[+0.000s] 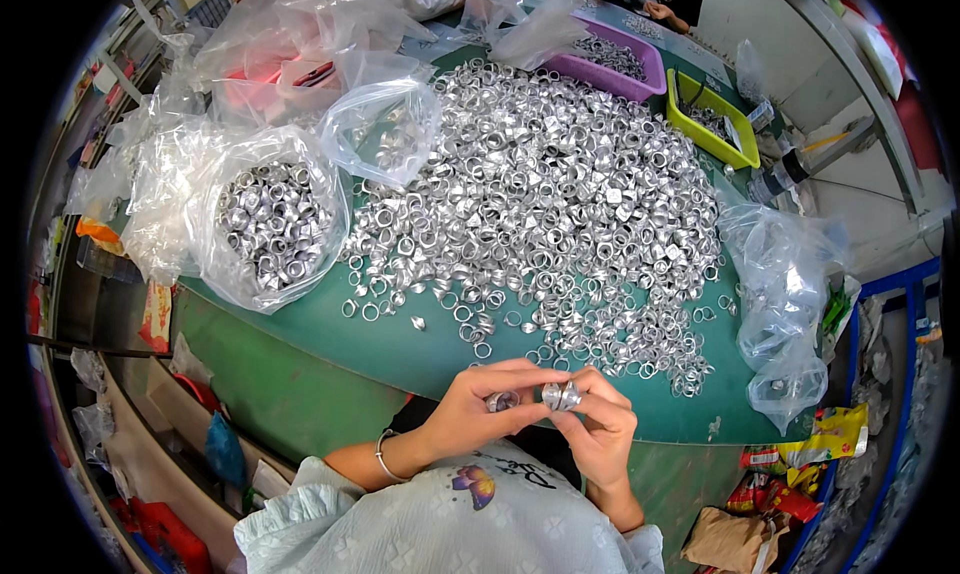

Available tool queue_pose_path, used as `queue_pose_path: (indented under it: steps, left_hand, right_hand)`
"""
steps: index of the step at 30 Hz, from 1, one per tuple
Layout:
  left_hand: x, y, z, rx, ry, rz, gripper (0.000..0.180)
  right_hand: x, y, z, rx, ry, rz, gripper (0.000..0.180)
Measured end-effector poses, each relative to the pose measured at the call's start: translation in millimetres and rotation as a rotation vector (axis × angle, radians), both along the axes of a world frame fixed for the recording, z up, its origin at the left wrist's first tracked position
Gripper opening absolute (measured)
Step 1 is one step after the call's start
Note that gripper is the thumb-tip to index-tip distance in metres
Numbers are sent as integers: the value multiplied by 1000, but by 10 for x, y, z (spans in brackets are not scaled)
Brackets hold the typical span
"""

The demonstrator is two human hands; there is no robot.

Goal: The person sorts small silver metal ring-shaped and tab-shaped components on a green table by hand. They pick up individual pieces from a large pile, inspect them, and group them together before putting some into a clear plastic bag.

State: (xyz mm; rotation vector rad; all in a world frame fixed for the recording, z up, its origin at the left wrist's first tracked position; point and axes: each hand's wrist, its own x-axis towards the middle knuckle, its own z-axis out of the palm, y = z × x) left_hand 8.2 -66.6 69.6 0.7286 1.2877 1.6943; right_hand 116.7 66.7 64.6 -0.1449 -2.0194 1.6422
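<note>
My left hand (pixel 478 411) and my right hand (pixel 598 424) meet in front of my chest, just below the near edge of the green table (pixel 330 334). Both pinch small silver metal rings (pixel 560 395) between fingertips; another ring piece (pixel 502 401) sits in my left fingers. A big heap of the same silver rings (pixel 540 204) covers the table above my hands. A thin bracelet circles my left wrist.
A clear plastic bag full of rings (pixel 268 222) lies at the left, with more crumpled bags behind it. A purple tray (pixel 612 62) and a yellow-green tray (pixel 712 122) stand at the far side. An empty-looking bag (pixel 785 304) lies at the right. Another person's hands (pixel 655 9) are at the far edge.
</note>
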Motion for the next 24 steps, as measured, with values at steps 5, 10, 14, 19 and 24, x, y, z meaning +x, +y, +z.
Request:
queue_pose_path:
  steps: [5,10,14,19,24]
  left_hand:
    - [-13,56,-27,26,45,-5,37]
    - [-22,113,6,68,75,-8,37]
    - [-32,144,9,42,42,-25,37]
    - [-10,170,-23,73,-22,2,36]
    - [-10,173,-46,77,-37,4,34]
  right_hand:
    - [-2,5,-15,-25,-9,-46,16]
    - [4,3,21,-46,12,-70,16]
    - [11,6,29,-90,-14,-103,14]
    - [-13,-3,2,-142,35,-116,14]
    - [-8,34,9,-21,25,-101,14]
